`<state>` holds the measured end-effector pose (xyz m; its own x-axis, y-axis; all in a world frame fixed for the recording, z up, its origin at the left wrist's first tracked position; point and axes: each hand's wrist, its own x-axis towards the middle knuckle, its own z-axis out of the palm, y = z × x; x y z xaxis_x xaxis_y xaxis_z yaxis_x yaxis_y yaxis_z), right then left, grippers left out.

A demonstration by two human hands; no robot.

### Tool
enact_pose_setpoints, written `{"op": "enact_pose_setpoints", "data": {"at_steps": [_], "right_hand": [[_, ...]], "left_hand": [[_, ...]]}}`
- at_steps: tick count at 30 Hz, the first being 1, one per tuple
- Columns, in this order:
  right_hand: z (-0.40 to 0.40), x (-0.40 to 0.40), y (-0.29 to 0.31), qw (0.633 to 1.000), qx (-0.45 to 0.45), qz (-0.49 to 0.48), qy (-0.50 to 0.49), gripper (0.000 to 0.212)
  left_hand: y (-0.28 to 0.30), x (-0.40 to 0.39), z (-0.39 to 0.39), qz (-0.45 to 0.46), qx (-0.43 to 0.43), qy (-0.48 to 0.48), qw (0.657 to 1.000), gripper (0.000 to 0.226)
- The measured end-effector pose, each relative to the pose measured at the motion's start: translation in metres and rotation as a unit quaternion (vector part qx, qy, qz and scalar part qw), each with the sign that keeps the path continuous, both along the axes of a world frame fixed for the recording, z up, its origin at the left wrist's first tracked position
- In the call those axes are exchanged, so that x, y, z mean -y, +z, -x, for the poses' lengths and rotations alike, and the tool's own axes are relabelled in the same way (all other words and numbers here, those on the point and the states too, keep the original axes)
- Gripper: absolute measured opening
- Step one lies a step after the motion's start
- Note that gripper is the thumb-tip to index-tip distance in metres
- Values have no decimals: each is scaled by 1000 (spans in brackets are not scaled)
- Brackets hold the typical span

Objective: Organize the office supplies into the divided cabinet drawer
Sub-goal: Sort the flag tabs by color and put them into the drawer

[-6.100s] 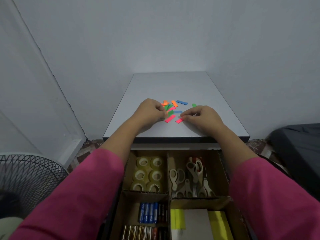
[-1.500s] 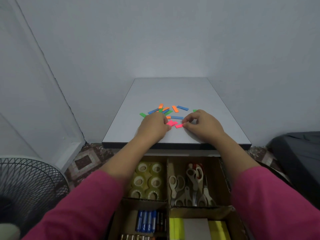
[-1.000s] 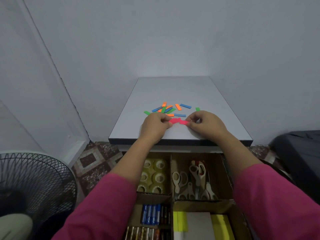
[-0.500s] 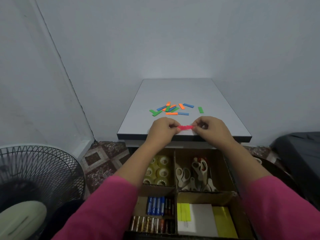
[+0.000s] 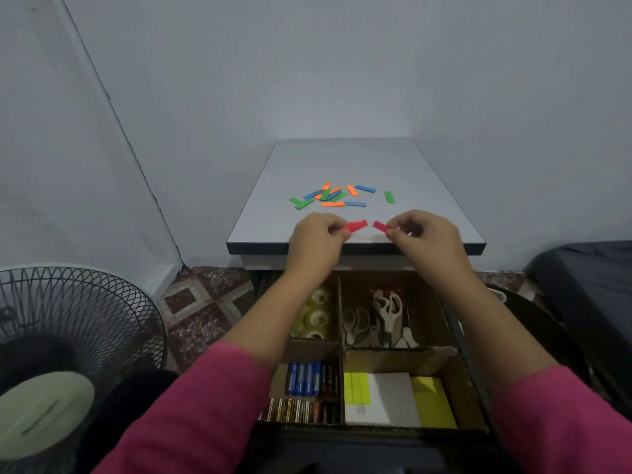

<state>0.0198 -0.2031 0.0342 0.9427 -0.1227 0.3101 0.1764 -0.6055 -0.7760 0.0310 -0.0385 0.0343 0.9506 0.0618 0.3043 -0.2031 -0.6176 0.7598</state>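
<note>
I see the left hand raised over the near edge of the grey worktop, its fingers pinching a small stack of red strips. The right hand is level with it, its fingers pinching another red strip by one end. The two red pieces point toward each other with a small gap between them, not touching.

Further back on the worktop lies a loose scatter of coloured strips in green, blue and orange, some overlapping. One green strip sits a little apart to the right of the heap.

Below the worktop's front edge the divided drawer stands open. Its far left compartment holds rolls of clear tape, partly hidden by the left forearm. The far right compartment holds several pairs of scissors. In the near left compartment I see batteries in two rows, blue ones behind and gold ones in front. The near right compartment holds yellow and white note pads.

On the floor to the left stands a fan with a black wire guard. Both sleeves are pink.
</note>
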Motion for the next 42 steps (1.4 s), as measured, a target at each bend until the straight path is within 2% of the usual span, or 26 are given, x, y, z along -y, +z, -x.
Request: {"op": "enact_pose_setpoints", "data": {"at_steps": [4, 10, 13, 17, 20, 29, 33, 36, 39, 42], "right_hand": [[-41, -12, 1, 998, -41, 53, 4, 14], [-69, -19, -3, 991, -57, 124, 0, 19], [-78, -17, -3, 990, -47, 136, -1, 23], [-87, -12, -4, 991, -29, 130, -25, 23], [-89, -12, -10, 988, -17, 146, -41, 24], [-91, -12, -15, 985, 3, 167, -44, 23], [-89, -13, -15, 984, 8, 174, -42, 23], [-88, -13, -15, 983, 15, 180, -42, 24], [-88, -13, -16, 982, 17, 181, -45, 24], [-87, -14, -15, 981, 19, 185, -45, 25]], "left_hand": [[1, -2, -38, -83, -61, 7, 995, 24], [2, -5, -62, -144, -79, -21, 986, 22], [3, -12, -72, -147, -63, -15, 987, 24], [1, -30, -93, -131, -15, 67, 989, 28], [-1, -39, -117, -172, 0, 101, 980, 28], [4, -27, -153, -308, -60, 98, 945, 19], [7, -28, -147, -333, -36, 79, 939, 20], [10, -30, -142, -305, -14, 76, 949, 25], [11, -34, -142, -210, -42, 58, 975, 25], [12, -35, -139, -178, -67, 42, 981, 22]]}}
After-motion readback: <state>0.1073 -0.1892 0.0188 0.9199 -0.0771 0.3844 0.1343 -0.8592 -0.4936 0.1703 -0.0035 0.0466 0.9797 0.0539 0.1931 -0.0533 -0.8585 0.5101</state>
